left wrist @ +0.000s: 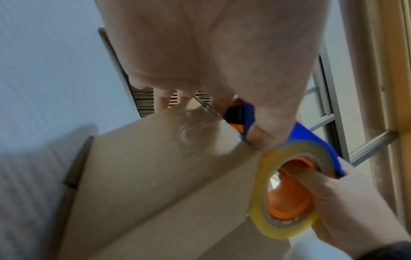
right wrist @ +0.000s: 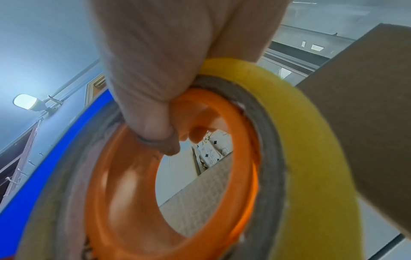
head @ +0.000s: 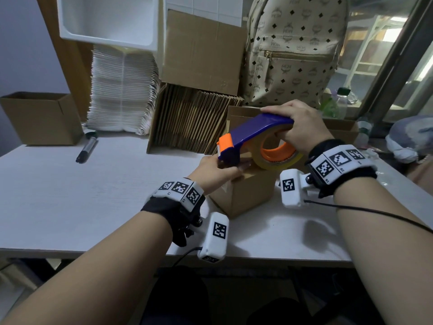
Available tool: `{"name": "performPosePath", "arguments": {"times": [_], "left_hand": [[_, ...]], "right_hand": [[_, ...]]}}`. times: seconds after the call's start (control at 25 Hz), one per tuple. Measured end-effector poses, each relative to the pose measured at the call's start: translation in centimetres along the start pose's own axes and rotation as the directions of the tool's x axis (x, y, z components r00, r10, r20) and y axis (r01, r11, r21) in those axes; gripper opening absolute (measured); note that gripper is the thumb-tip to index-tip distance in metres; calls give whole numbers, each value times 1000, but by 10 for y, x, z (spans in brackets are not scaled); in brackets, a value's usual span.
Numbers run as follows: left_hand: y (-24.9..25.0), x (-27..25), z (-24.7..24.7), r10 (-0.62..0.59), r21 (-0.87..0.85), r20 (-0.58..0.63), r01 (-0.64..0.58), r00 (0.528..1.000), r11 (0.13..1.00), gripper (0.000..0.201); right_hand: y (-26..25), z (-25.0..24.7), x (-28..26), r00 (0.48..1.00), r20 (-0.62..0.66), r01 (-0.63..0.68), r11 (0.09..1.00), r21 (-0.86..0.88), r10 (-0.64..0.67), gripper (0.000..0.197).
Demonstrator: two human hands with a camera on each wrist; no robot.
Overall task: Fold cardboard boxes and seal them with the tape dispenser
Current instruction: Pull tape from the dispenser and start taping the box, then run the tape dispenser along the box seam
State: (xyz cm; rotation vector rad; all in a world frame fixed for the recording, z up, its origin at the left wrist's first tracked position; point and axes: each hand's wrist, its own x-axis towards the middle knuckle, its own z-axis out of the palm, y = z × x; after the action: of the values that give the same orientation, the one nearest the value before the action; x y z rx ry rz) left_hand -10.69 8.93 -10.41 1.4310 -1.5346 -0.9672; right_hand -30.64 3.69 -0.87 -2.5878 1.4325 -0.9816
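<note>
Box point(head: 246, 195), light and easy to squash, pressed on top by left hand point(head: 216, 171); tape dispenser point(head: 255, 139), hard, gripped through its ring by right hand point(head: 297, 127).

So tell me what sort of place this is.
Probably a small home packing or shipping station rather than a warehouse: a stack of flattened cartons and a pile of white mailers stand at the back of the table, with a backpack beside a window.
</note>
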Motion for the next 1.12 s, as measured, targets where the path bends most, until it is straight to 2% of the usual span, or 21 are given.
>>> {"name": "performPosePath", "arguments": {"times": [0.12, 0.2, 0.36, 0.6, 0.88, 1.12], "left_hand": [[5, 1, 9, -27, 348, 12, 21, 1000, 937, 82], [8, 0, 14, -28, 425, -33, 40, 999, 904, 85], [9, -2, 2, -26, 401, 14, 18, 1000, 916, 80], [12, -3, -26, -45, 532, 157, -46, 987, 845, 81], [14, -6, -34, -76, 552, 189, -41, 979, 833, 85], [8, -8, -40, -82, 550, 204, -45, 975, 834, 94]], "right_hand": [[4, 0, 1, 1000, -7, 10, 1000, 2, -10, 57], [4, 0, 2, 1000, -7, 14, 1000, 0, -14, 57], [7, -2, 2, 1000, 15, 16, 999, -33, -15, 57], [3, -5, 0, 992, 121, 53, 988, -144, -36, 64], [1, -13, -4, 982, 189, 52, 989, -139, -25, 70], [5, -15, -6, 985, 172, 17, 992, -123, 4, 67]]}}
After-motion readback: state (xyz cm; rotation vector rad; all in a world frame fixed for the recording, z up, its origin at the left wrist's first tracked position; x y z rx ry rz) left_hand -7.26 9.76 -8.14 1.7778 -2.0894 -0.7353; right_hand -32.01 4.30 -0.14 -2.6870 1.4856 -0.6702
